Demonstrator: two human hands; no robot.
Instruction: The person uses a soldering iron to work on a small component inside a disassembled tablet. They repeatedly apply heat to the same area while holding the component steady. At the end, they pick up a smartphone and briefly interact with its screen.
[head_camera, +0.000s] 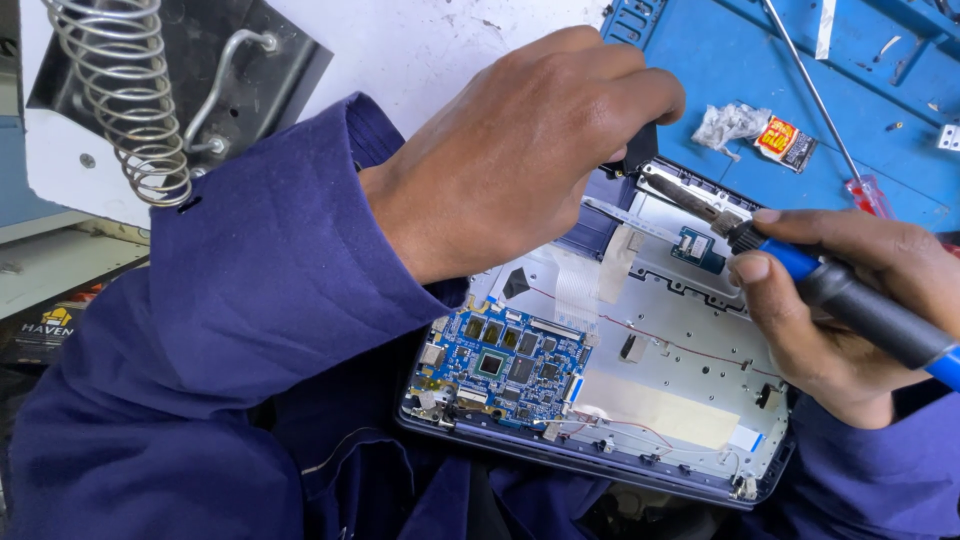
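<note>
An opened laptop base (660, 390) lies tilted across my lap, its silver inner plate and a blue circuit board (505, 365) exposed. My left hand (510, 150) reaches over it and pinches a small black part (640, 148) at the base's far edge. My right hand (825, 315) grips a blue and black soldering iron (850, 295), whose metal tip (690, 197) points left and touches the far edge just below the black part. Thin red wires (660, 340) run across the plate.
A soldering iron stand with a wire coil (125, 95) sits at the upper left. A blue work mat (760, 70) at the upper right carries a long screwdriver (830, 120), a crumpled wrapper (785, 140) and small bits. Both my sleeves are dark blue.
</note>
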